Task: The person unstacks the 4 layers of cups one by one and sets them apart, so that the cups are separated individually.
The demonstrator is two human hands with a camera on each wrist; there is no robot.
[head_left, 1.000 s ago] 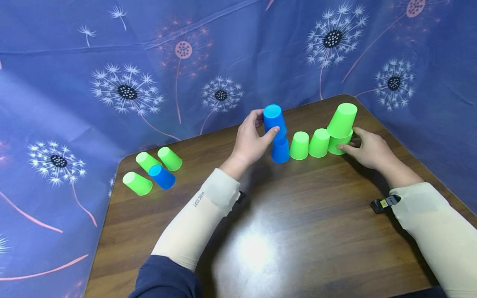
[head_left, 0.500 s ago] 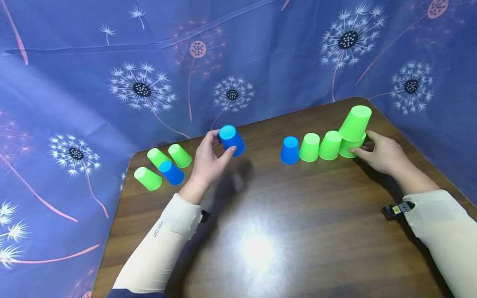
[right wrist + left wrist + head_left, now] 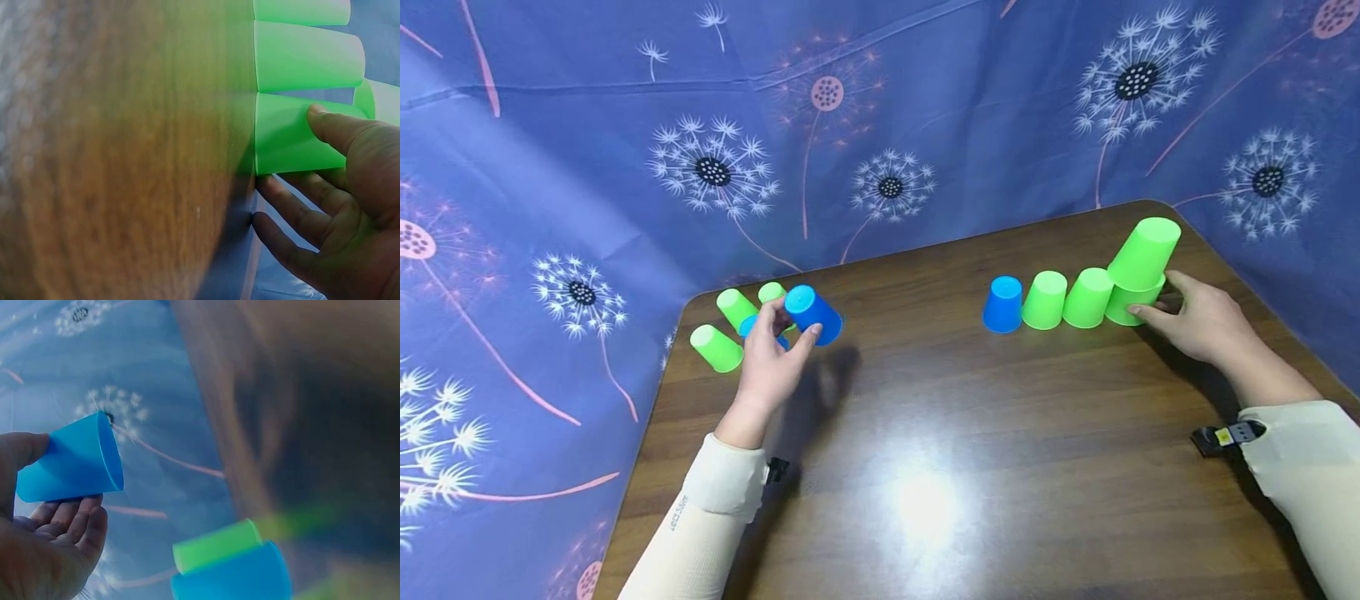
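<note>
My left hand holds an upside-down blue cup between thumb and fingers, raised over the left part of the table. In the left wrist view that blue cup shows its open rim. Behind the hand, another blue cup is partly hidden. On the right, my right hand grips the lower green cup at the end of a row, thumb on its near side. An upper green cup stands inverted on top. Beside it in the row are two green cups and a blue cup.
Green cups stand inverted around the partly hidden blue one at the table's left back. The brown wooden table ends at a blue dandelion-print cloth behind and at both sides.
My left hand has carried the blue cup off the top of the row's blue cup and leftward to the left group. The right hand keeps its grip on the lower green cup.
</note>
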